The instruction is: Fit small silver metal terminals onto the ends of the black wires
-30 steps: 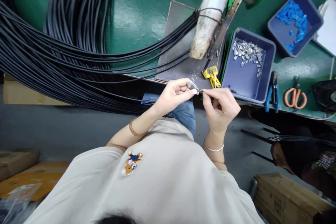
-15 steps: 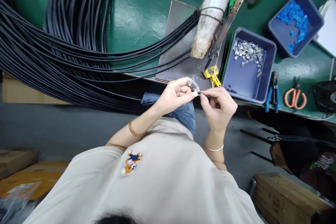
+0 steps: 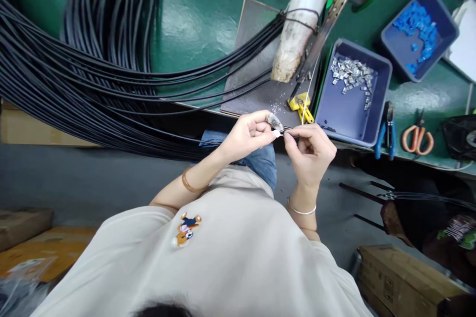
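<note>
My left hand (image 3: 250, 133) is closed in a pinch, with a greyish wrap (image 3: 274, 121) round its index fingertip. Between its fingertips and those of my right hand shows a short bit of thin dark wire (image 3: 281, 133); most of it is hidden by the fingers. My right hand (image 3: 310, 151) also pinches this wire with thumb and index finger, the other fingers curled. Both hands are at the bench edge, fingertips almost touching. Just beyond them lies a yellow wire stripper (image 3: 300, 107) on a dark board (image 3: 245, 90), with small pale scraps beside it.
Black cables (image 3: 122, 89) sweep in from the left, some tied to a wrapped post (image 3: 293, 34). At right are a tray of metal clips (image 3: 334, 109), a tray of blue parts (image 3: 403, 47), blue-handled pliers (image 3: 386, 131) and orange-handled scissors (image 3: 417, 136). Cartons (image 3: 397, 277) stand below.
Both hands keep the same pinch at the same spot, with only a very slight shift of the fingers. The view has moved a little.
</note>
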{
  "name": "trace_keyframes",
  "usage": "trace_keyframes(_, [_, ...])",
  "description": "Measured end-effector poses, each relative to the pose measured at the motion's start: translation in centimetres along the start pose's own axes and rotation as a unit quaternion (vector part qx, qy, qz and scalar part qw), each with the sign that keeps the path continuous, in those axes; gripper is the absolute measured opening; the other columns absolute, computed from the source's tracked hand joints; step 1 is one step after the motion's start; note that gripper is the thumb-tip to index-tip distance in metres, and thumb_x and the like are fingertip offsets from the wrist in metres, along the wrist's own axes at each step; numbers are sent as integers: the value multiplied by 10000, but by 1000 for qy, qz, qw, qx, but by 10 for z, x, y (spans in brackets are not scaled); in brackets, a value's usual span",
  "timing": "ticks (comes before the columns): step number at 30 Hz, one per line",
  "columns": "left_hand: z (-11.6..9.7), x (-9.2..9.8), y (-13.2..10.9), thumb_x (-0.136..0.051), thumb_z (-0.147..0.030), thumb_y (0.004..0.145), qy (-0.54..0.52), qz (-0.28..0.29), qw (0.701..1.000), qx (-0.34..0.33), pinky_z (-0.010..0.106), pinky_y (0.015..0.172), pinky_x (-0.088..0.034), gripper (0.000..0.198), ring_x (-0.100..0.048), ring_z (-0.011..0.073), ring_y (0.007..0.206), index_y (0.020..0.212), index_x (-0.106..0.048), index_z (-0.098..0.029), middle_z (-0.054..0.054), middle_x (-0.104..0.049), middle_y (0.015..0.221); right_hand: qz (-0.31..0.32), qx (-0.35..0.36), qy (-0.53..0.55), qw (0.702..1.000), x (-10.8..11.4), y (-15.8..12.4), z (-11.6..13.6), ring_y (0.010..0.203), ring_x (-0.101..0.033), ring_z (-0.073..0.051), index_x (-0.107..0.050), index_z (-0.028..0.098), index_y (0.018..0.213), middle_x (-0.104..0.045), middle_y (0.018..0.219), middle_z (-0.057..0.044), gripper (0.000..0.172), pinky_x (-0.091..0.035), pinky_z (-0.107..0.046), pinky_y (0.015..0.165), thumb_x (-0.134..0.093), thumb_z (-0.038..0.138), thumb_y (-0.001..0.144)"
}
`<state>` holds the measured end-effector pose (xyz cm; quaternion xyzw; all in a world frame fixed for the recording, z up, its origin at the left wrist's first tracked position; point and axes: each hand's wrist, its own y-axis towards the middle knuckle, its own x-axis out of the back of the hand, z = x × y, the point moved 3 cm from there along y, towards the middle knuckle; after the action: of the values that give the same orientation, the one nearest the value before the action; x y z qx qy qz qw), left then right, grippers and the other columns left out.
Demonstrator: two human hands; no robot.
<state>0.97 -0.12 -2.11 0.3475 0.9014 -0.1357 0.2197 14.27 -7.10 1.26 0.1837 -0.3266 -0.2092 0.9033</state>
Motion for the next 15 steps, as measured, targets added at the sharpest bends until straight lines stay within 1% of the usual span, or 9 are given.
trace_keyframes(3, [-2,0,-1,-816,-281,717,2,1,1000,4,139,422,-266,329,-348,3,441,769,-520,-147,-89,-448,523,23,-18,4,1000,-1,0,-2,463,-293,-27,-643,197,763,-631,740,37,87,-260,-236,449,-680,226,836])
trace_keyframes(5, [-3,0,-2,-817,-311,720,13,6,1000,9,138,408,-265,345,-361,3,431,730,-517,-142,-78,-466,522,37,-21,7,999,-2,0,-2,461,-291,-27,-633,195,749,-617,725,41,108,-260,-238,450,-674,236,840])
trace_keyframes(8, [-5,0,-3,-778,-364,771,39,22,999,16,143,382,-259,343,-373,6,401,705,-536,-130,-50,-505,513,23,-26,23,999,0,0,-2,493,-354,-42,-644,199,750,-617,715,37,99,-270,-238,460,-675,229,840])
trace_keyframes(11, [-6,1,-4,-744,-408,806,50,32,998,18,144,369,-262,354,-379,5,379,712,-551,-125,-29,-548,519,-5,-44,18,999,3,0,-4,529,-418,-60,-698,209,819,-649,749,17,59,-299,-244,473,-666,243,854])
trace_keyframes(13, [-6,1,-5,-737,-425,812,49,40,998,22,142,365,-264,364,-381,4,375,717,-556,-124,-23,-560,523,0,-43,7,999,3,0,-5,537,-441,-63,-727,221,894,-675,786,9,77,-347,-248,494,-665,252,860])
trace_keyframes(15, [-6,1,-5,-733,-434,814,48,47,997,24,140,361,-266,373,-384,4,371,714,-555,-122,-20,-564,524,20,-31,-1,999,2,0,-4,558,-479,-69,-736,231,932,-696,818,4,100,-392,-252,522,-666,252,863])
